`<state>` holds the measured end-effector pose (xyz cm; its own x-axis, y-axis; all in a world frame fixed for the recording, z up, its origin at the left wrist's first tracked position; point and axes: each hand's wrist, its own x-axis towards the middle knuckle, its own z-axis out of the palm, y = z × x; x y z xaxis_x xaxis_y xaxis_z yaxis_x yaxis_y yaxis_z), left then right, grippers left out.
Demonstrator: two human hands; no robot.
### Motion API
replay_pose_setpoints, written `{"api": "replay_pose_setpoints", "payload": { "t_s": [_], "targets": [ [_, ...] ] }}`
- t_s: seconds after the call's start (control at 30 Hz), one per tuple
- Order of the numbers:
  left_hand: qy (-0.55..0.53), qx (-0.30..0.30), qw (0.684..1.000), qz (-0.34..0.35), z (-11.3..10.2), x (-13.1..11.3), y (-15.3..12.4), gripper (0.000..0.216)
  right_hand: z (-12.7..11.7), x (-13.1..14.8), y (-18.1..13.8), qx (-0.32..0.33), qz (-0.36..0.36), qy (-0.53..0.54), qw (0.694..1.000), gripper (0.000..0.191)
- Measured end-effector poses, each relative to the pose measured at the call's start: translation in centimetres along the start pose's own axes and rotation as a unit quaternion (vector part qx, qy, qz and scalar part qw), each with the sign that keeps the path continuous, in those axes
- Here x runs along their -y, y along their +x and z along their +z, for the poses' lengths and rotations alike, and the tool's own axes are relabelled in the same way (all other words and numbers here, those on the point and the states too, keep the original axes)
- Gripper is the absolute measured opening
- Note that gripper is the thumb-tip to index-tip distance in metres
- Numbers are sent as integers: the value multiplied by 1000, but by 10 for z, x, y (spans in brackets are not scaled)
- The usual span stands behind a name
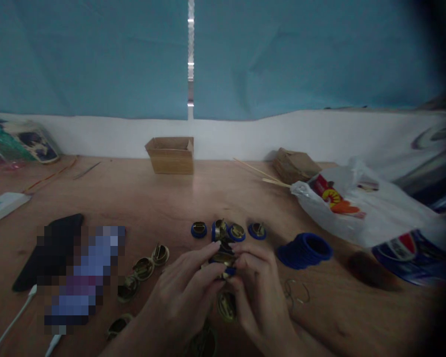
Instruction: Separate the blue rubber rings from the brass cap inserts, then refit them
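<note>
My left hand (182, 292) and my right hand (260, 292) meet over the wooden table (134, 198), fingers pinched together on a small brass-coloured round piece with a blue ring (225, 263). Just beyond my fingers lies a row of finished blue-ringed brass pieces (230, 230). Bare brass pieces (144, 267) trail off to the left of my left hand, and one more (226, 305) lies under my hands. A stack of blue rings (306, 250) sits to the right of my right hand.
A small cardboard box (171, 154) stands at the back. A white plastic bag (357, 206), a brown paper bag (295, 166) and thin sticks (262, 176) lie to the right. A dark phone (52, 248) with a white cable (15, 317) lies at left. Wire loops (297, 292) lie beside my right hand.
</note>
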<state>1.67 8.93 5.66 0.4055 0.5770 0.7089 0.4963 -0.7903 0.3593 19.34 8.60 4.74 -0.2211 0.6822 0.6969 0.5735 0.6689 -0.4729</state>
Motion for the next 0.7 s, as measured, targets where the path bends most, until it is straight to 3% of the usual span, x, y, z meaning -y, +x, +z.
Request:
{"api": "replay_pose_setpoints", "payload": {
  "t_s": [0.3, 0.53, 0.7],
  "targets": [
    [-16, -22, 994, -110, 10, -1, -12, 24, -1, 6, 4, 29, -44, 32, 998, 34],
    [-52, -34, 991, -114, 12, 2, -15, 34, -5, 3, 4, 43, -2, 89, 995, 35],
    [-22, -40, 995, -93, 6, -3, -14, 26, -4, 2, 0, 40, 19, 134, 990, 43]
  ]
}}
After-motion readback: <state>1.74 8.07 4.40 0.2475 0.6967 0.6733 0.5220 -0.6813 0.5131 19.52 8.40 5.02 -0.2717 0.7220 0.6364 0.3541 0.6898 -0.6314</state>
